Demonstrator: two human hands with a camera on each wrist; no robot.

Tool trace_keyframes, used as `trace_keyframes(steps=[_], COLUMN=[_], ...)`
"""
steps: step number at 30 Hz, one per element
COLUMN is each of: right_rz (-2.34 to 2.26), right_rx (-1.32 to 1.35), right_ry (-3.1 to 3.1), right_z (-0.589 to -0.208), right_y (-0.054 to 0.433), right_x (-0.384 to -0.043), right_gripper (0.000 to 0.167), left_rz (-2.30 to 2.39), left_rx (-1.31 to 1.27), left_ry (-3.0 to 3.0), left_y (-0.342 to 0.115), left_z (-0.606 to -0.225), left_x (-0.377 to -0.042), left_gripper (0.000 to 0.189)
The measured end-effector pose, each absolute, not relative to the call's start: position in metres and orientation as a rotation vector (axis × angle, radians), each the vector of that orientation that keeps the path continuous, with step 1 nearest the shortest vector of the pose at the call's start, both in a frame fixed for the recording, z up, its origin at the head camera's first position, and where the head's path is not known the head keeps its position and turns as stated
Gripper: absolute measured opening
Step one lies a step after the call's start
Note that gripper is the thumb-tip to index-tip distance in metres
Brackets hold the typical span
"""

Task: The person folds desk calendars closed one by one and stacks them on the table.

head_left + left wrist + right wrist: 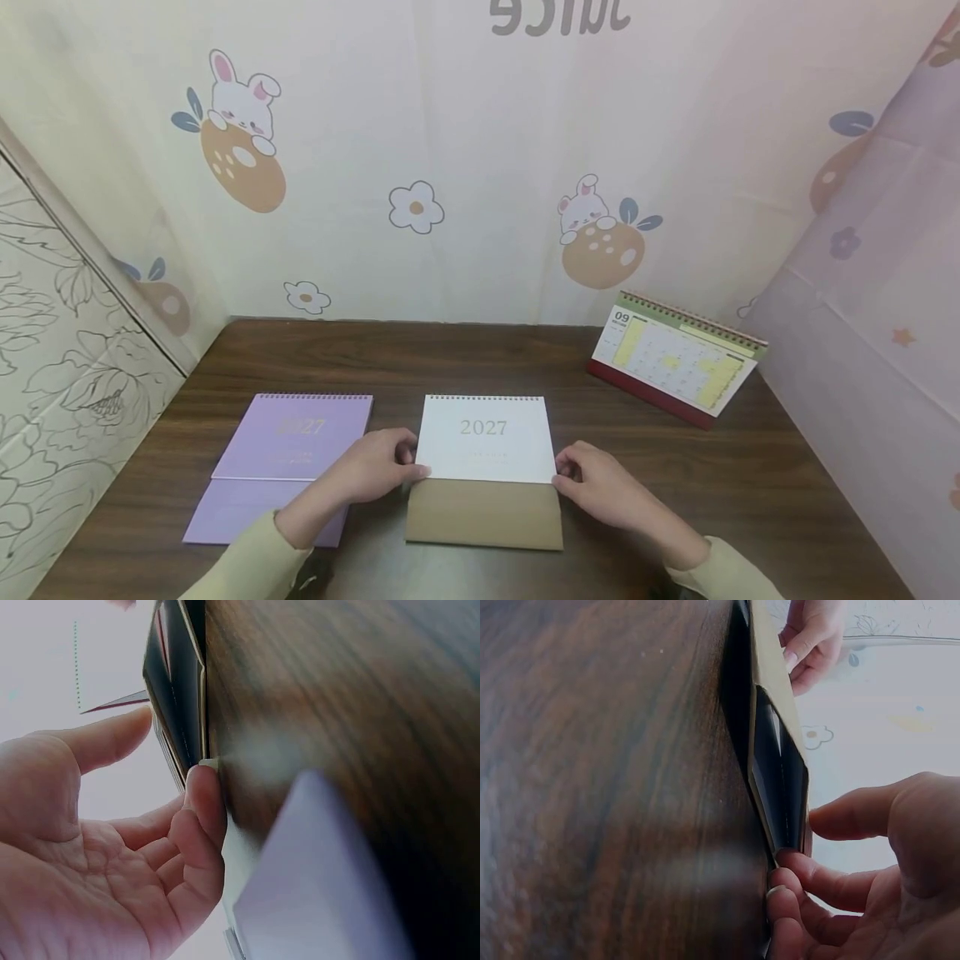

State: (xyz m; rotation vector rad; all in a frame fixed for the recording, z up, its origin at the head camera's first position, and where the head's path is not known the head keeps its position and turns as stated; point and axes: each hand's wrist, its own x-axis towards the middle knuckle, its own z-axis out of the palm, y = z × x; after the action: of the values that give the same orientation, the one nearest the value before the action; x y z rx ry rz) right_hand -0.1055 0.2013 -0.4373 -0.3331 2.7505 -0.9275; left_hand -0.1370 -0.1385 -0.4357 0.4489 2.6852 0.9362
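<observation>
A white desk calendar (483, 454) marked 2027, with a tan lower flap (484, 517), lies between both hands in the middle of the table. My left hand (378, 467) grips its left side, thumb on the front and fingers curled at the back edge. At the opposite side, my right hand (600, 485) pinches it the same way. Seen edge-on in the left wrist view, the calendar's folded stand (176, 690) shows a dark hollow inside. That hollow also appears in the right wrist view, with the thumb at the card's edge (806, 769).
A purple 2027 calendar (288, 446) lies on the left, partly under my left forearm. Toward the back right a calendar (667, 362) with a red base stands at an angle. Patterned curtains (480, 208) border the brown wooden table (480, 358) at the back and sides.
</observation>
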Motion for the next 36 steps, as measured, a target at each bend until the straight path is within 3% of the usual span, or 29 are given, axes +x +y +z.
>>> trace_keyframes(steps=[7, 13, 17, 24, 29, 36], right_rz=[-0.903, -0.736, -0.591, -0.532, -0.466, -0.373], right_rx=[-0.323, -0.32, -0.496, -0.889, -1.042, -1.109], right_ry=[2.772, 2.914, 3.034, 2.918, 2.809, 2.663], right_z=[-0.437, -0.437, -0.435, -0.431, -0.432, -0.434], right_y=[0.202, 0.199, 0.198, 0.2, 0.197, 0.191], right_x=[-0.106, -0.105, -0.1, -0.093, -0.09, -0.091], right_gripper=[0.016, 0.038, 0.05, 0.068, 0.075, 0.081], left_rz=[0.887, 0.538, 0.362, 0.259, 0.166, 0.016], left_rx=[0.454, 0.611, 0.905, 1.362, 1.501, 1.51], left_ry=[2.713, 2.987, 3.084, 2.909, 2.829, 2.752], left_y=[-0.139, -0.135, -0.132, -0.129, -0.124, -0.115], left_z=[-0.439, -0.437, -0.433, -0.437, -0.442, -0.442], left_x=[-0.136, -0.13, -0.125, -0.119, -0.115, -0.11], left_gripper=[0.052, 0.052, 0.052, 0.074, 0.083, 0.079])
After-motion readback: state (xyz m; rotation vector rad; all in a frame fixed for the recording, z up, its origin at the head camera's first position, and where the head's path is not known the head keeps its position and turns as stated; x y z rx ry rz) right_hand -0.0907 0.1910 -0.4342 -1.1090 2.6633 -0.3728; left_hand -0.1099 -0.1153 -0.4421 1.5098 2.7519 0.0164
